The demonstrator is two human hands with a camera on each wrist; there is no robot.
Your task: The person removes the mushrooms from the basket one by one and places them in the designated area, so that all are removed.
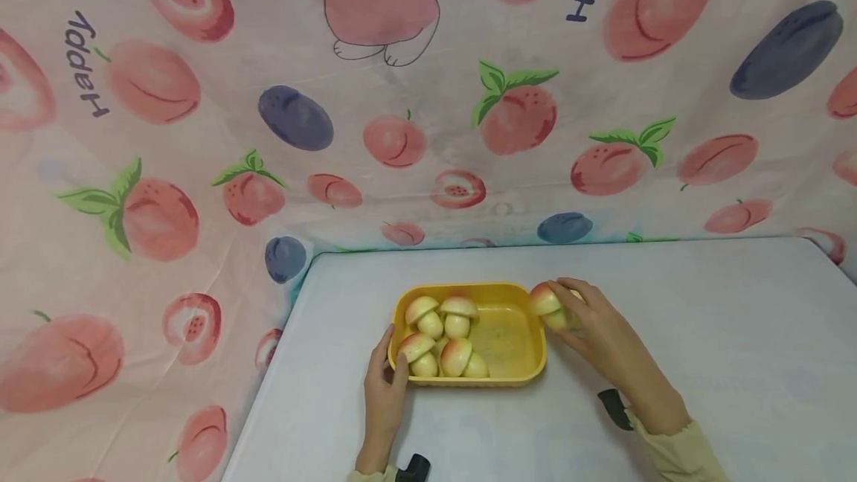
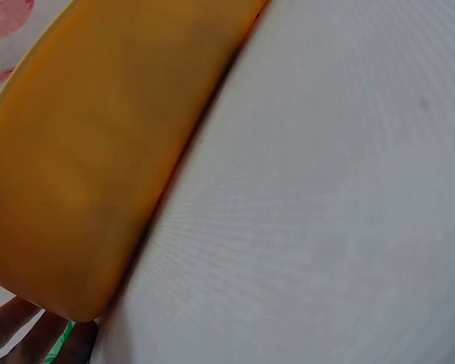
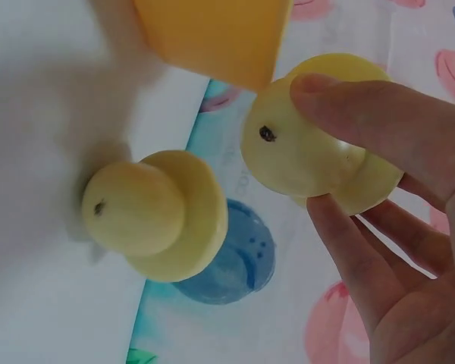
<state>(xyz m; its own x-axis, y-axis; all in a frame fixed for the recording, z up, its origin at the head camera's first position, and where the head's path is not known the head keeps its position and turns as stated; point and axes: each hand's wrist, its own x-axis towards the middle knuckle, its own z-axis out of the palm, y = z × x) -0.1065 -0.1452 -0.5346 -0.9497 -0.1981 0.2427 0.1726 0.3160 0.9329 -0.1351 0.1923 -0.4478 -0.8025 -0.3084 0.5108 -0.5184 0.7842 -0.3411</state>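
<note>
A yellow plastic bin point(image 1: 512, 374) sits on the white table and holds several mushroom-shaped pieces point(image 1: 457, 309), pale yellow-green with reddish caps, grouped at its left. My left hand point(image 1: 384, 389) grips the bin at its front left corner; some of its fingers point(image 2: 30, 334) show beside the bin wall in the left wrist view. Just off the bin's right rim, my right hand point(image 1: 596, 326) pinches another mushroom piece point(image 3: 288, 144) between thumb and fingers. One more mushroom piece point(image 3: 136, 208) stands on the table near that hand, mostly hidden by it in the head view.
The white table point(image 1: 736, 355) spreads out on both sides of the bin. Behind and to the left hangs a pink cloth point(image 1: 415, 117) printed with peaches and plums. Dark wrist-worn devices point(image 1: 614, 409) show at both sleeves.
</note>
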